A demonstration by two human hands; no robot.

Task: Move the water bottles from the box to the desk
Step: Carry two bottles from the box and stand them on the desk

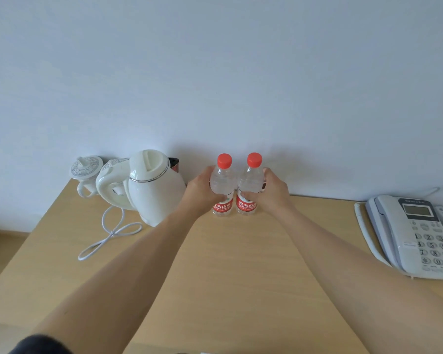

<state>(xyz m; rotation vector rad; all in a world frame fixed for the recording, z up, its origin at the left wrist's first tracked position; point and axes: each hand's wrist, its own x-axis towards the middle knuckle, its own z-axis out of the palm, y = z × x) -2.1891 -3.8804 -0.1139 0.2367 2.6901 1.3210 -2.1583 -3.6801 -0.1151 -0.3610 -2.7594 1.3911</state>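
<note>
Two clear water bottles with red caps and red labels stand upright side by side on the wooden desk [228, 264], close to the back wall. My left hand [202, 192] is wrapped around the left bottle [223, 180]. My right hand [269, 192] is wrapped around the right bottle [251, 180]. Both bottle bases rest on the desk, and the two bottles nearly touch. No box is in view.
A white electric kettle [149, 187] stands just left of the left bottle, with its white cord [108, 236] looped on the desk. A patterned teapot [86, 172] sits behind it. A grey desk phone [417, 231] lies at the right edge.
</note>
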